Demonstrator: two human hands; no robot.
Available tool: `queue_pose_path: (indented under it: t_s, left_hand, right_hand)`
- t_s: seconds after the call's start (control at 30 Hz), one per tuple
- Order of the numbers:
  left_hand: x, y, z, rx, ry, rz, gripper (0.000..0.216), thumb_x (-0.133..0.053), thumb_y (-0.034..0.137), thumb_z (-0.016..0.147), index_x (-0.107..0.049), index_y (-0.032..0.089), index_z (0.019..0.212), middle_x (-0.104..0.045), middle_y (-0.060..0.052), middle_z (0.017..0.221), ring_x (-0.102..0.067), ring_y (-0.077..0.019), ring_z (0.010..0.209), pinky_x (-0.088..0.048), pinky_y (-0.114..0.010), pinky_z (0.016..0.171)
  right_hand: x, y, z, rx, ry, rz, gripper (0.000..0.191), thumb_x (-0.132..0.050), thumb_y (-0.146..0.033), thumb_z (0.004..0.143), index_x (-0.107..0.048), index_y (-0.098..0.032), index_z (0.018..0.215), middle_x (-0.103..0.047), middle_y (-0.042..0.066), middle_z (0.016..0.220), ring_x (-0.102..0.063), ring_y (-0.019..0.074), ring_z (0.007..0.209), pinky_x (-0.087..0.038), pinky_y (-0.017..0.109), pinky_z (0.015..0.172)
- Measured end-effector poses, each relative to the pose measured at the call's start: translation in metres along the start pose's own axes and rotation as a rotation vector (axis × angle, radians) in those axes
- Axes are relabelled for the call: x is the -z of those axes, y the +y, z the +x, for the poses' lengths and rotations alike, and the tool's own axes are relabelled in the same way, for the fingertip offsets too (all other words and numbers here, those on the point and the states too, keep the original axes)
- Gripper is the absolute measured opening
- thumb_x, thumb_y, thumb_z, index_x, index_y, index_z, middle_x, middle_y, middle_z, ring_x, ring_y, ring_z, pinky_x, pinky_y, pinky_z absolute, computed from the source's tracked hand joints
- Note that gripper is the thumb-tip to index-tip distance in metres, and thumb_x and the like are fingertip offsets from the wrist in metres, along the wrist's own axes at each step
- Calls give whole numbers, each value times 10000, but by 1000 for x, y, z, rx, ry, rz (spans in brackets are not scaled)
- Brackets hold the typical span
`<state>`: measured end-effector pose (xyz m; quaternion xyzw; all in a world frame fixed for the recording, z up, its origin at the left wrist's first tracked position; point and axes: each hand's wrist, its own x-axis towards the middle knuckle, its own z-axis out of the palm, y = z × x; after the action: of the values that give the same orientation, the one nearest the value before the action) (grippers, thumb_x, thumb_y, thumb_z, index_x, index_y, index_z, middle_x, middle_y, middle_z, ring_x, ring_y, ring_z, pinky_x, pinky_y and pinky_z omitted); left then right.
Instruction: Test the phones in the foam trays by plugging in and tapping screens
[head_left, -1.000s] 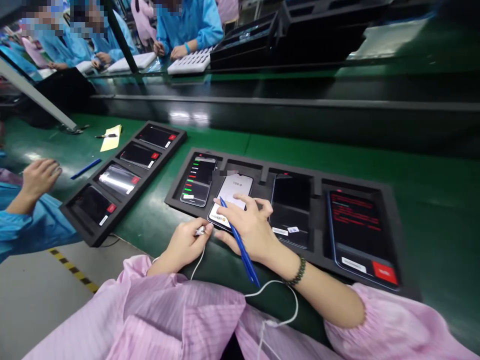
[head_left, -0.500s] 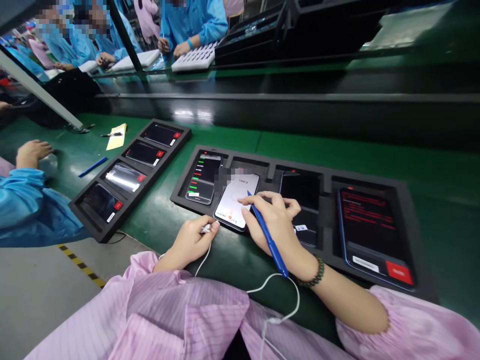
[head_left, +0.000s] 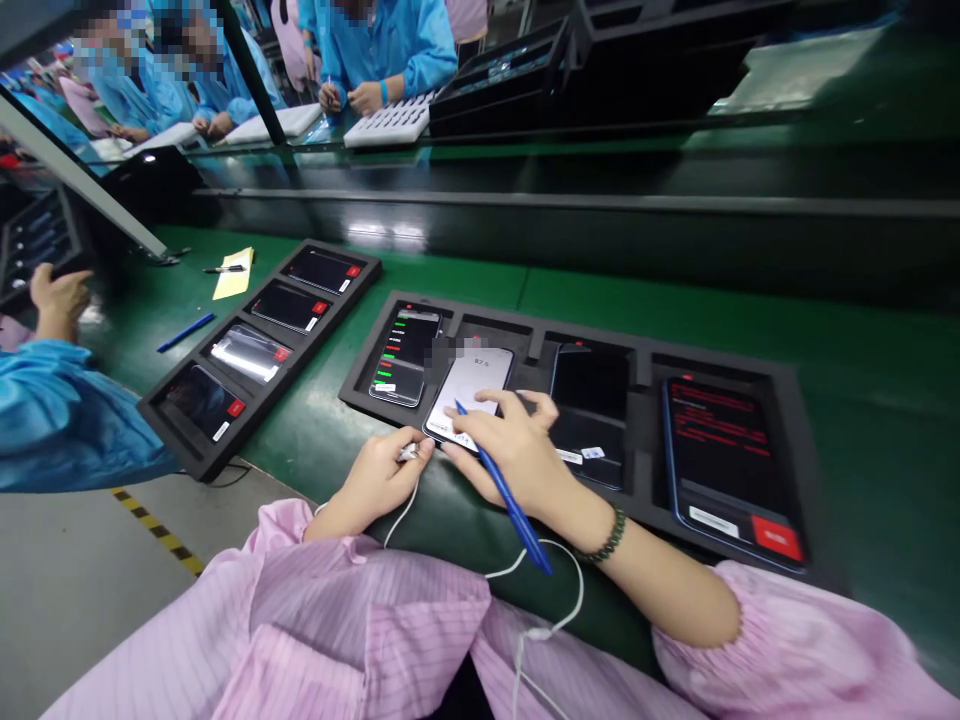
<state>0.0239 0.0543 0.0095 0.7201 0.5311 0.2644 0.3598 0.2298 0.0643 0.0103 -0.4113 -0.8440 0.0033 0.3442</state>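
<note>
My left hand (head_left: 382, 475) is closed around the end of a white earphone cord (head_left: 405, 508), its fingertips at the lower edge of a smartphone (head_left: 480, 385) with a bright white screen. That phone lies tilted over a slot of a black foam tray (head_left: 517, 327). With a blue pen (head_left: 514, 505) tucked between its fingers, my right hand (head_left: 517, 445) reaches over the phone. A fingertip is on or just above the lower part of the screen. Other phones lie in the tray: one with a text list (head_left: 405, 350), a dark one (head_left: 592, 400) and one with red text (head_left: 731, 465).
A second tray of phones (head_left: 292, 340) stands at the left. Beyond it lie a yellow notepad (head_left: 234, 280) with a pen and another blue pen (head_left: 186, 333). A neighbour's blue sleeve (head_left: 67, 415) is at the far left. A raised ledge (head_left: 480, 215) runs behind.
My right hand has moved down and left over the phone, the pen with it. The number on the screen is different. The neighbour's hand at the left has lifted off the table.
</note>
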Motion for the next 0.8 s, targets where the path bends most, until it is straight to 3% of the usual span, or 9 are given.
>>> queue_pose_path:
  t_s: [0.07,0.23,0.37,0.63,0.8]
  left_hand:
    - [0,0,1,8,8,-8,334,-490,431,940,-647,179,788,-619,-2,633,-539,-125,573,-383,-237,597]
    - [0,-1,2,29,16,-24,359,-493,461,927,-660,178,781,-638,-9,651,-556,-133,597,-401,-242,616]
    - [0,-1,2,50,19,-23,365,-498,467,921,-677,175,793,-646,-6,654,-552,-131,597,-407,-237,610]
    - [-2,-1,3,33,61,3,387,-534,494,914,-692,158,803,-632,3,626,-527,-115,560,-396,-227,580]
    - [-4,-2,0,-51,84,161,332,-515,430,940,-702,167,863,-687,-27,673,-576,-136,581,-412,-242,607]
  right_hand:
    - [5,1,-5,-2,77,-31,132,-549,-277,979,-665,-215,972,-768,-4,864,-623,256,1020,-201,449,959]
    - [19,1,-21,3,148,-43,79,-581,-234,954,-635,-218,899,-783,-12,966,-628,253,1008,-231,447,936]
    - [20,3,-26,21,183,1,48,-621,-202,933,-617,-220,888,-780,-12,935,-622,239,995,-261,435,913]
    - [14,4,-25,116,169,-26,22,-639,-208,925,-658,-220,921,-747,-4,871,-587,204,940,-261,424,906]
    - [10,3,-24,117,114,-119,45,-630,-254,954,-668,-233,948,-746,2,911,-589,203,976,-265,408,926]
